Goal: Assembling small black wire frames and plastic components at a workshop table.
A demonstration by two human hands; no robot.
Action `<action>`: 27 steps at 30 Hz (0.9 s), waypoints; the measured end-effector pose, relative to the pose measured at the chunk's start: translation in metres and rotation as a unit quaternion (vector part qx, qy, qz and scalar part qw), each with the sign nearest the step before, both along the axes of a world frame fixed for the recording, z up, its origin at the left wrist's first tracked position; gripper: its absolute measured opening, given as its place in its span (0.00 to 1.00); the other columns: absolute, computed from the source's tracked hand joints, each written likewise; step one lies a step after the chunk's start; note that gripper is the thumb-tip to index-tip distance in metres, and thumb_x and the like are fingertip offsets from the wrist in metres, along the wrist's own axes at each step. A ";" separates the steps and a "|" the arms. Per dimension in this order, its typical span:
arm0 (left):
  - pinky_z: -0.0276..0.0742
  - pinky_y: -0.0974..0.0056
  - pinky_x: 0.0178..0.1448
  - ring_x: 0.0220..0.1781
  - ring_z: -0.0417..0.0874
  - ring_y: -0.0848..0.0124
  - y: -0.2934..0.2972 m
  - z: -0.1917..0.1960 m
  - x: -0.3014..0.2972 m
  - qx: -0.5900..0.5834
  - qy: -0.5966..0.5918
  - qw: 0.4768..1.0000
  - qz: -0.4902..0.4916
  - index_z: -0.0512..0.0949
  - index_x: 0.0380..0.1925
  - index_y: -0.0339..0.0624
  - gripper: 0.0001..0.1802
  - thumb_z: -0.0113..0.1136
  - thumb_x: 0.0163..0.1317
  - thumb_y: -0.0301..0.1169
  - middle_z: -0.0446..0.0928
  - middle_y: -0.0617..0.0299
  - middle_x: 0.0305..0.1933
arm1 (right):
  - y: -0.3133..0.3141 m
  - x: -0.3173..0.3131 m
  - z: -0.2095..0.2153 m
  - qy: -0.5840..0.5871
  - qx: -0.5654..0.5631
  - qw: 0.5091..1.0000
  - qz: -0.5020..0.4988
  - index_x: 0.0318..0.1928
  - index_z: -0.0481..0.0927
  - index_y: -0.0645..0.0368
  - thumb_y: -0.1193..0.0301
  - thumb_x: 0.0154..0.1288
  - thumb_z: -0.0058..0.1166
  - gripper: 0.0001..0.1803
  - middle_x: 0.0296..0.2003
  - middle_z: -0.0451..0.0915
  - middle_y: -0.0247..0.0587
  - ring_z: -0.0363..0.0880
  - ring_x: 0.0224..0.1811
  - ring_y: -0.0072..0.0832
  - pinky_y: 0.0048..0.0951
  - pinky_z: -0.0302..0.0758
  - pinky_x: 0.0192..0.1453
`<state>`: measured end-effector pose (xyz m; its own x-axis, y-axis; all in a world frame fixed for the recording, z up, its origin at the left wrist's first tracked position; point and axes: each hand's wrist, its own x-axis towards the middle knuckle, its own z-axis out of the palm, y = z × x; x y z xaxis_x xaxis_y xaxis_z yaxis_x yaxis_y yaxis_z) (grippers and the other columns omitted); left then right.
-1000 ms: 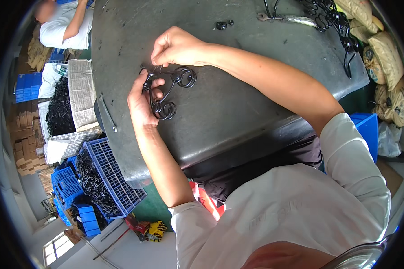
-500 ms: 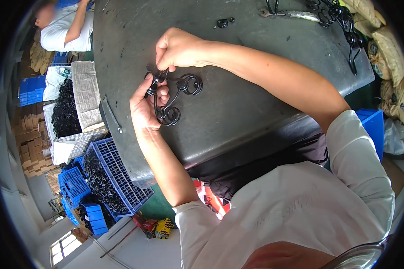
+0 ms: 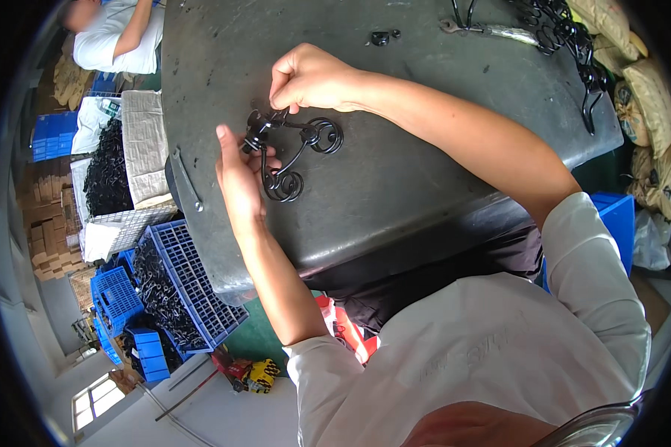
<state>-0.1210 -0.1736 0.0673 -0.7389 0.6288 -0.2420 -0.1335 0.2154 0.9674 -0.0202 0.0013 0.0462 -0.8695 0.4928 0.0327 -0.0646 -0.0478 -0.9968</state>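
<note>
A black metal piece with curled wire loops (image 3: 283, 186) and a clamp-like end (image 3: 256, 131) is between my hands, over the dark table. My left hand (image 3: 240, 179) bears it on curled fingers, partly behind the wire; its thumb is raised away from the clamp-like end. At the top of the piece, my right hand (image 3: 309, 80) pinches thumb and finger together. Whatever sits in that pinch is too small and hidden to name.
The dark table (image 3: 395, 164) carries an open-end wrench (image 3: 188, 181) at left, small black parts (image 3: 381, 38), another wrench (image 3: 492, 31) and black wire pieces (image 3: 563, 37) farther off. Blue crates (image 3: 194, 283) of black parts stand left. A co-worker (image 3: 119, 37) sits at far left.
My left thumb has lifted off the clamp-like end and stretched outward. My right hand stays pinched at the top of the piece. The whole view has shifted slightly.
</note>
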 end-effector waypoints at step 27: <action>0.71 0.69 0.41 0.33 0.76 0.73 -0.027 -0.040 -0.017 0.173 0.110 0.976 -0.078 0.74 0.42 0.36 0.08 0.52 0.72 0.30 0.78 0.59 0.35 | -0.002 0.000 -0.002 0.019 0.002 1.000 0.008 0.29 0.82 0.65 0.79 0.55 0.64 0.03 0.27 0.83 0.38 0.80 0.28 0.21 0.24 0.74 0.28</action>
<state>-0.1385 -0.2005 0.0268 -0.6372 0.7543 0.1583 0.0941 -0.1278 0.9873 -0.0200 -0.0005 0.0442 -0.8750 0.4792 0.0686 -0.1021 -0.0443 -0.9938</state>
